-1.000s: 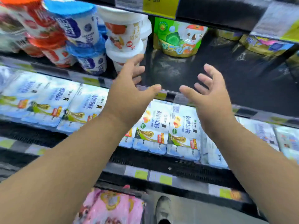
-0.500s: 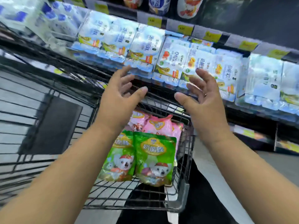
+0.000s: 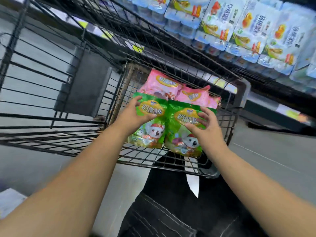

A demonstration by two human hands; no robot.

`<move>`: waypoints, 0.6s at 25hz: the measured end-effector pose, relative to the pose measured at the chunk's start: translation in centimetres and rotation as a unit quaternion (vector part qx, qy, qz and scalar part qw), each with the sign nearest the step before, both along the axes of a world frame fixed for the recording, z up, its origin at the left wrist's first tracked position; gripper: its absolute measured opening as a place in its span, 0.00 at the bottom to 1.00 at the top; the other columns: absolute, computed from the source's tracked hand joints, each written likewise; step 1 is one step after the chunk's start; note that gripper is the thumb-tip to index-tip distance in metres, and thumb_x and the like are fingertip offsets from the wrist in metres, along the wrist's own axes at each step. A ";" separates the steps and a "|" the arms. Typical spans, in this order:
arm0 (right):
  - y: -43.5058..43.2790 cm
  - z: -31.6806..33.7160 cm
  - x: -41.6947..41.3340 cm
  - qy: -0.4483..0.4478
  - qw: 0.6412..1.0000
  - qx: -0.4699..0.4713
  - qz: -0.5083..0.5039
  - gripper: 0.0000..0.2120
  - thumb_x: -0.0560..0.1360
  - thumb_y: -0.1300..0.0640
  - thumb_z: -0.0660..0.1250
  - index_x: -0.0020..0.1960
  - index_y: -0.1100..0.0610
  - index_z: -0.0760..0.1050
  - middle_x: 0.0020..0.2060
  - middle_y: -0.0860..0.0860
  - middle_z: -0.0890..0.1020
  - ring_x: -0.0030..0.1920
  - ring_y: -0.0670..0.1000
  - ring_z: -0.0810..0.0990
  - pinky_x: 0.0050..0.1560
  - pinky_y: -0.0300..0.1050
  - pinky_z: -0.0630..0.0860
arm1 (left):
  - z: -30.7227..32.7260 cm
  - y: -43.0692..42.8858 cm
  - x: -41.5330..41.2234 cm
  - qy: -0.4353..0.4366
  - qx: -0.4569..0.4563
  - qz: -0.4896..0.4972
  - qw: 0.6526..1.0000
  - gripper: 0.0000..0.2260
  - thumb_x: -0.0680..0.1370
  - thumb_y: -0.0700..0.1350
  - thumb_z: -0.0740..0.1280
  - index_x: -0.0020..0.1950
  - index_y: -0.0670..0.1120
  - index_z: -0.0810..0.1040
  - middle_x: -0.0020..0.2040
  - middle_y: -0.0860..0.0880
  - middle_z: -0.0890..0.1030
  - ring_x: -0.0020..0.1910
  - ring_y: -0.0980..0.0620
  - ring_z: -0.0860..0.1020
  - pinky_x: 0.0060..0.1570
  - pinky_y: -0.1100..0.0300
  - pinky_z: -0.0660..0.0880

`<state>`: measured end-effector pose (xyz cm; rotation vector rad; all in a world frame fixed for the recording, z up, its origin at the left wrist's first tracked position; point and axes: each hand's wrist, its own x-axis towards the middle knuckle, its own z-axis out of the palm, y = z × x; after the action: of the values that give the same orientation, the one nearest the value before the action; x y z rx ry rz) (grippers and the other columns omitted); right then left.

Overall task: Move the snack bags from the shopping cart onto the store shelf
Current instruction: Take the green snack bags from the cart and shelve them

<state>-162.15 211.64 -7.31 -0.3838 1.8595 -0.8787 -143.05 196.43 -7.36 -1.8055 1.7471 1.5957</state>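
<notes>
Two green snack bags with a koala picture lie side by side in the small front basket of the black wire shopping cart [image 3: 238, 106]. My left hand [image 3: 133, 115] grips the left green bag [image 3: 150, 134] at its upper left edge, thumb across the front. My right hand [image 3: 205, 127] lies on the right green bag [image 3: 179, 144] with bent, spread fingers touching its front. Behind them lie pink snack bags [image 3: 160, 84], partly covered by the green ones.
The store shelf [image 3: 188, 64] runs along the upper right, holding several blue-and-white multipacks [image 3: 248, 31]. The cart's big wire basket [image 3: 42, 93] fills the left. My dark-trousered legs [image 3: 171, 211] stand below the basket on grey floor.
The view swung down from the shelf to the cart. Both hands dropped from open in the air onto the two green bags, and the left hand took hold of one.
</notes>
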 end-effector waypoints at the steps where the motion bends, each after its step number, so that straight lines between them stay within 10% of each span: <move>1: 0.2 -0.9 0.1 0.004 1.000 0.018 -0.001 0.31 0.71 0.58 0.75 0.69 0.47 0.65 0.64 0.50 0.72 0.64 0.50 0.73 0.61 0.46 0.72 | -1.0 -0.1 0.4 -0.015 0.007 -0.009 1.000 0.41 0.73 0.51 0.77 0.80 0.50 0.59 0.77 0.43 0.67 0.74 0.44 0.67 0.70 0.52 0.66; 9: 2.4 -8.4 1.4 0.036 0.963 0.262 -0.045 0.59 0.53 0.43 0.81 0.75 0.55 0.54 0.68 0.59 0.69 0.65 0.59 0.72 0.67 0.53 0.72 | -6.8 0.2 3.3 -0.099 0.048 0.068 0.992 0.45 0.69 0.43 0.81 0.79 0.44 0.58 0.71 0.43 0.74 0.69 0.43 0.74 0.68 0.54 0.71; 15: 2.8 -10.9 2.8 0.118 0.947 0.291 -0.073 0.54 0.59 0.51 0.82 0.75 0.58 0.54 0.65 0.59 0.72 0.65 0.61 0.73 0.65 0.55 0.73 | -8.6 -0.5 2.7 -0.126 0.084 0.094 0.984 0.38 0.71 0.39 0.79 0.75 0.42 0.62 0.64 0.48 0.75 0.62 0.47 0.75 0.55 0.58 0.71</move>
<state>-159.33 214.41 -18.16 0.0202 2.2857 -0.3491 -140.32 195.93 -15.96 -2.0338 1.3275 1.4494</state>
